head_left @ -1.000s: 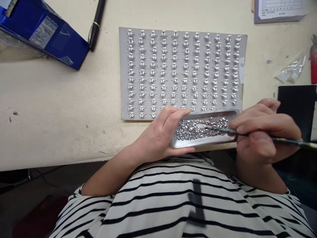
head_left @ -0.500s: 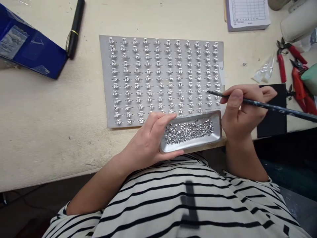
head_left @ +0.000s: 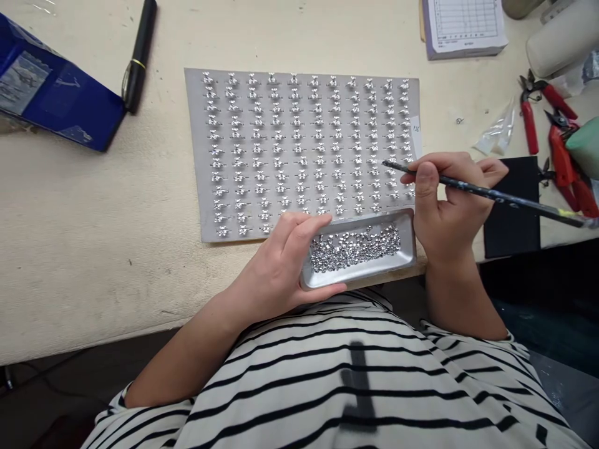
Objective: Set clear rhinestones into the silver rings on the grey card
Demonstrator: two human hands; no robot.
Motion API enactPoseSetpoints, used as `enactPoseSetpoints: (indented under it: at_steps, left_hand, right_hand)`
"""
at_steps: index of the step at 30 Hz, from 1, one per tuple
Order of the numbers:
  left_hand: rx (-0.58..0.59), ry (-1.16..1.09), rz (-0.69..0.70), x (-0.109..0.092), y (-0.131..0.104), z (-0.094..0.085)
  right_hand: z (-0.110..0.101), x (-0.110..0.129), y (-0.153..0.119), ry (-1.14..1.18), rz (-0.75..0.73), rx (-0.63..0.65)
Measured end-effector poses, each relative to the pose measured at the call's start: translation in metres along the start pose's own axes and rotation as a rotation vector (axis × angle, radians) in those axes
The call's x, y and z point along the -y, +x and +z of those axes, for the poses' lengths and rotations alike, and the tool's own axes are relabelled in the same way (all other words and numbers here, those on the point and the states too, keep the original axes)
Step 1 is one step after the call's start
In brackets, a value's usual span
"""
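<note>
I've left hand clasping tray at near edge of worktop, right hand pinching stick, working over ring board, contact unclear, next needs steadiness.

Silver tray w/ shiny stones, just by grey bd, rings in rows, dk stick aslant

Your shirt: white, with black stripes. Your slender tool: dark, pale-flecked, yellow near the end. Before you, silvery stones in a silver-grey tray; silvery rings, in regular rows, on a grey board; cream tabletop; blue box; black pen, gold-banded; red-handled pliers.
</note>
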State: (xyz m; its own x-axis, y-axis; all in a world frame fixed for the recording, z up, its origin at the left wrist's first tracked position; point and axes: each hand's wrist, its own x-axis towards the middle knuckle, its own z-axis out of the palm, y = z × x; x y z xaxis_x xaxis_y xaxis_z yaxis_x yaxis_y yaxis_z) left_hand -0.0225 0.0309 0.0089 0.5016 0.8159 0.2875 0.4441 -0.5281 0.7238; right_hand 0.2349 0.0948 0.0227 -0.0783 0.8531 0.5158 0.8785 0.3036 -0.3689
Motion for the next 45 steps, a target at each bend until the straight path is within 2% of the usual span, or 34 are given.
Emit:
enactPoseSetpoints:
  at_steps: [17,28,45]
  left_hand:
    - [0.018,0.014,-0.004,0.0001,-0.0019,-0.0011]
    - [0.013,0.011,-0.005,0.0001,-0.0012,0.0002]
    - [0.009,-0.007,-0.009,0.0017,-0.0026,0.0015]
  right_hand:
    - [0.0010,0.0020,-0.0001,0.033,0.012,0.016]
    - [0.0017,-0.0025,-0.0011,0.016,-0.020,0.063]
    - [0.0016,-0.0048,-0.0026,0.002,-0.056,0.068]
